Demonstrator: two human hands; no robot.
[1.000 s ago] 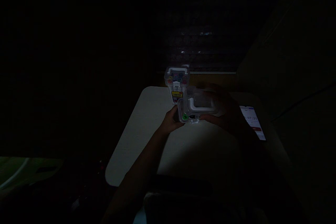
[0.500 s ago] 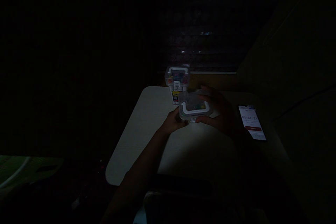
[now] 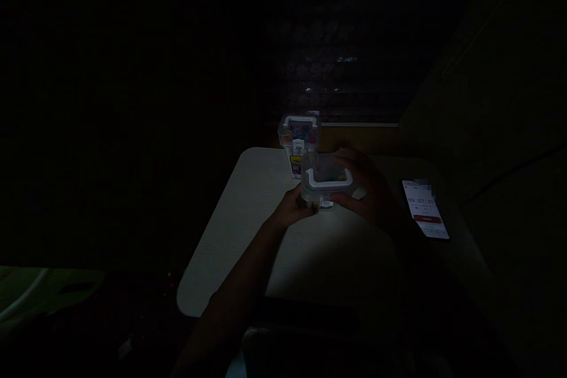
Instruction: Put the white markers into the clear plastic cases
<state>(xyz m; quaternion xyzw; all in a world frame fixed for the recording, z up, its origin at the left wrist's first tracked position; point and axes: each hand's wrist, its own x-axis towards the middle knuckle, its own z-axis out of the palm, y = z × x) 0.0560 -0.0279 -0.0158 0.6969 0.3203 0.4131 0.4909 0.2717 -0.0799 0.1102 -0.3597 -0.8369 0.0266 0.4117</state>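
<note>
A clear plastic box point(image 3: 325, 194) with a white handle on its lid and a white front latch is between my two hands. My left hand point(image 3: 291, 207) grips its left side, partly hidden behind it. My right hand point(image 3: 365, 192) curls round its right side, with the thumb near the latch and the fingers on the lid. Small coloured bits show dimly through the lid. Just behind stands a second clear box point(image 3: 299, 140) with a white handle, a white latch and a yellow-black label; colourful tops show inside it.
A pale table point(image 3: 234, 236) with rounded corners lies under the boxes. On the right a phone point(image 3: 425, 208) lies face up, its screen lit with a running timer. A ribbed dark surface point(image 3: 332, 71) rises behind the table. The surroundings are very dark.
The front of the held box now shows more below its lid, and the box appears slightly tilted back. Both hands stay in nearly the same place around it.
</note>
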